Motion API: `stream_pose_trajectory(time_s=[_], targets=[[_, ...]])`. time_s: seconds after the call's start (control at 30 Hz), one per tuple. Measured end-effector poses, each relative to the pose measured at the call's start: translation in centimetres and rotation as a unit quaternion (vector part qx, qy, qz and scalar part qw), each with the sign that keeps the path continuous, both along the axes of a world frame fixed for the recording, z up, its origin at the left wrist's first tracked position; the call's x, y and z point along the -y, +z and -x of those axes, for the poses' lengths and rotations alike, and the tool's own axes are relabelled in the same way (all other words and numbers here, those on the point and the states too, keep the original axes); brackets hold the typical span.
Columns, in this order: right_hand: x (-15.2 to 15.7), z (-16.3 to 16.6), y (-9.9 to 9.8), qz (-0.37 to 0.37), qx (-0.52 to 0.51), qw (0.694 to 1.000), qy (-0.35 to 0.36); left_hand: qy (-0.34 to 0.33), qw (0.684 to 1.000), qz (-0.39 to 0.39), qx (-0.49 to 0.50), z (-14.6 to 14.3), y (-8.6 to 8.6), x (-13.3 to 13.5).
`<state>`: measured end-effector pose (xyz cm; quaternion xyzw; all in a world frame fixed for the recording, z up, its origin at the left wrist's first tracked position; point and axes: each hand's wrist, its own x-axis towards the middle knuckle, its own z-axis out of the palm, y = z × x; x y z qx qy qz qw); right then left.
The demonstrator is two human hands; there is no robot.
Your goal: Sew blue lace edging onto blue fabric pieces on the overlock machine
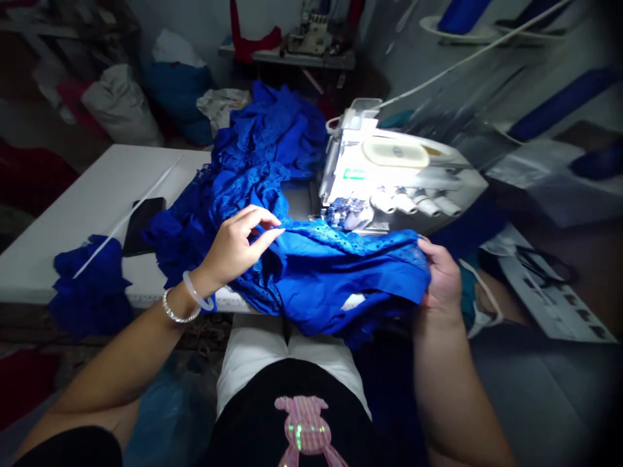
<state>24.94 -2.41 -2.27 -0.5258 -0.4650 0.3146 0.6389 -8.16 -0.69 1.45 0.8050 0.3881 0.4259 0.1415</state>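
Note:
A blue garment piece with a lacy eyelet edge is stretched between my two hands, just in front of the sewing machine. My left hand pinches its upper left edge between thumb and fingertips. At the other end, my right hand grips the right edge, thumb on top and the other fingers partly hidden by the cloth. The lacy edge lies close below the machine's lit needle area; whether it touches the presser foot I cannot tell. A large heap of blue lace fabric lies left of and behind the machine.
On the white table are a dark phone-like object, a thin white strip and a small blue cloth bundle hanging over the front edge. Blue thread cones stand at right. Behind are stuffed sacks and another machine.

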Motion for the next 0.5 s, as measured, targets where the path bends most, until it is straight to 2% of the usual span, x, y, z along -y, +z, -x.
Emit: stream_pose_trajectory(time_s=[0.1, 0.2, 0.27, 0.33, 0.4, 0.43, 0.5], targets=[[1.3, 0.3, 1.3, 0.066, -0.054, 0.996, 0.015, -0.057, 0.997, 0.013, -0.042, -2.6, -0.2, -1.3], [3.0, 0.0, 2.9, 0.110, -0.079, 0.990, 0.033, -0.031, 0.994, 0.075, -0.072, -4.1, -0.3, -2.7], [4.2, -0.4, 3.9, 0.141, -0.021, 0.986, 0.090, -0.015, 0.993, 0.102, -0.055, -3.9, 0.0, -3.1], [5.3, -0.8, 4.4, 0.146, 0.137, 0.967, 0.155, -0.013, 0.997, 0.067, -0.023, -2.9, 0.4, -2.5], [6.1, -1.0, 4.3, 0.078, 0.324, 0.929, 0.161, -0.018, 1.000, -0.009, -0.010, -1.5, 0.4, -0.9], [6.4, -0.9, 4.0, 0.021, 0.396, 0.908, 0.137, -0.026, 0.999, -0.041, -0.024, -0.9, 0.3, 0.3], [6.9, -0.6, 3.2, -0.095, 0.473, 0.873, 0.067, -0.057, 0.988, -0.088, -0.117, 0.0, -0.5, 3.0]])
